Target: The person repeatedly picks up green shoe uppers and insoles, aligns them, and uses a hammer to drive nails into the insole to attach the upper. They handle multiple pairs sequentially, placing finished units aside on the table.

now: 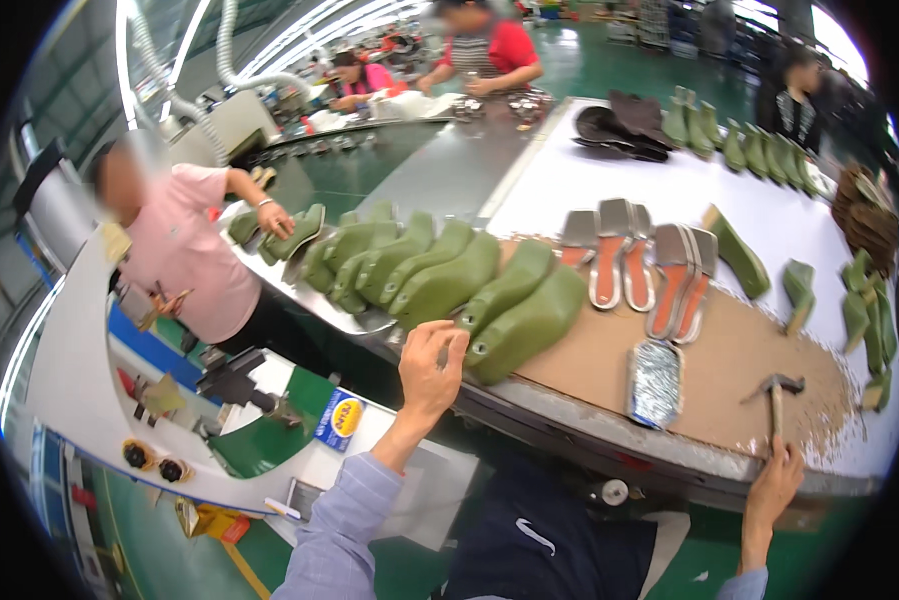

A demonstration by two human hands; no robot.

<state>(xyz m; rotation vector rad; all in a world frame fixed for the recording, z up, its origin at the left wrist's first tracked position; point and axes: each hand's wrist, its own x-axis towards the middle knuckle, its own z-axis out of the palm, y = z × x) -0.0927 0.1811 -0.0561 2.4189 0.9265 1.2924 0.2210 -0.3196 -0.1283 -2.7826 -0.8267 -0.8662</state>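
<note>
My right hand (774,485) is wrapped round the wooden handle of a hammer (777,395), whose dark head rests over the brown board near the table's front edge. My left hand (432,370) is raised just in front of the nearest green shoe lasts, its fingers curled together; whether anything small is between them I cannot make out. Beside it lies a large green shoe last (529,325), with another last (509,285) right behind. Further left, several more green lasts (439,275) lie in a row along the edge.
Shoe soles (609,270) with orange insides lie on the brown board (569,375), near a foil-covered block (655,383). More green lasts (766,155) stand at the far right. A person in pink (194,250) works at the left, reaching to the row. A white machine (79,370) stands left.
</note>
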